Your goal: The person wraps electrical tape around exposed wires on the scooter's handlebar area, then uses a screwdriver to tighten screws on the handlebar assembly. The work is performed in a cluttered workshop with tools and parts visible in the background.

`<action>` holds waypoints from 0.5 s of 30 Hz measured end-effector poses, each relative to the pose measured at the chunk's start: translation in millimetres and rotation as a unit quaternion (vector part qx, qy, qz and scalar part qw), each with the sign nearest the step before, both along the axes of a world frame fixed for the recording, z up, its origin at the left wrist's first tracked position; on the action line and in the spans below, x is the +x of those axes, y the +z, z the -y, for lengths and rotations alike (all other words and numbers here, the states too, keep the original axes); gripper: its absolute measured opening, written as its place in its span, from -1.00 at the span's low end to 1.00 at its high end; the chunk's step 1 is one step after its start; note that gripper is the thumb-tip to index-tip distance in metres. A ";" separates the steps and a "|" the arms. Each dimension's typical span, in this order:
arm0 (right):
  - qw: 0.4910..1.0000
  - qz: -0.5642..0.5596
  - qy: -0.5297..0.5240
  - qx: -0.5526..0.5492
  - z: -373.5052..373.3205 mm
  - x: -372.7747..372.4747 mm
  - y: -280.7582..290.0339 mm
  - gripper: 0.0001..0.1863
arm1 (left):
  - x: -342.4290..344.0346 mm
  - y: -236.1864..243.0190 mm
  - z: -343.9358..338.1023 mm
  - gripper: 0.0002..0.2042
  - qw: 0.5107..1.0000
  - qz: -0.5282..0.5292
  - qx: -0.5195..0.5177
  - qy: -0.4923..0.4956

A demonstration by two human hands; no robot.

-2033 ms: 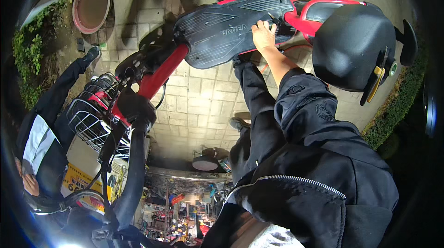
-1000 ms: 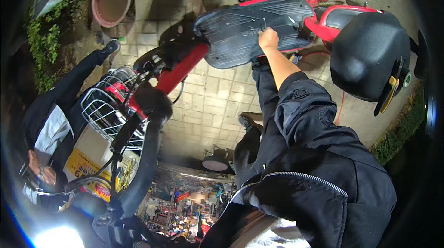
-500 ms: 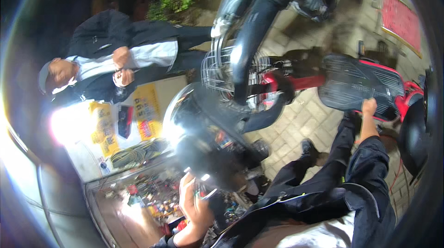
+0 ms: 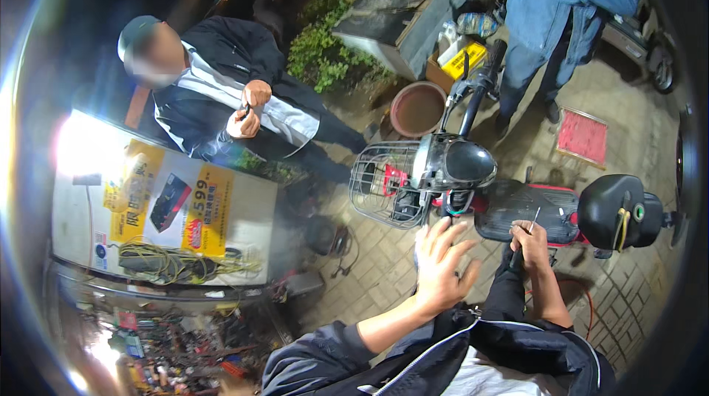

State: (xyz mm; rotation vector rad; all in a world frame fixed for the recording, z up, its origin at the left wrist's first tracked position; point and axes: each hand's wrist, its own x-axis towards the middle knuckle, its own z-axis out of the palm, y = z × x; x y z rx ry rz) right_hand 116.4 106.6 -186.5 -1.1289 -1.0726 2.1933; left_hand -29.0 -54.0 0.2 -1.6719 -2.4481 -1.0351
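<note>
My left hand [image 4: 444, 267] is raised with fingers spread beside the front of an electric scooter [image 4: 509, 207], holding nothing. Whether its fingertips touch the scooter cannot be told. My right hand [image 4: 533, 242] is closed around a screwdriver [image 4: 517, 257], whose thin metal shaft points up and away over the black footboard. At the scooter's front is a wire basket [image 4: 388, 200], with a rounded black panel [image 4: 471, 162] behind it. The handlebar [image 4: 473, 93] reaches away from me.
At left a white cabinet top [image 4: 255, 207] bears a yellow poster and a coiled cable [image 4: 173, 263]; tools [image 4: 199, 329] lie below. One person [image 4: 251, 100] stands far left, another in blue [image 4: 557, 26] far right. A brown tub [image 4: 417, 109] and red board [image 4: 582, 136] are beyond.
My view has swung toward the scooter. My left hand has come from over the tools to the scooter's front. A screwdriver now shows in my right hand.
</note>
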 end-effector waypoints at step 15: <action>0.968 -0.088 -0.227 -0.062 117.3 55.5 205.7 -0.88 | 44.8 -8.0 -18.9 -0.79 0.806 0.495 0.127 -0.299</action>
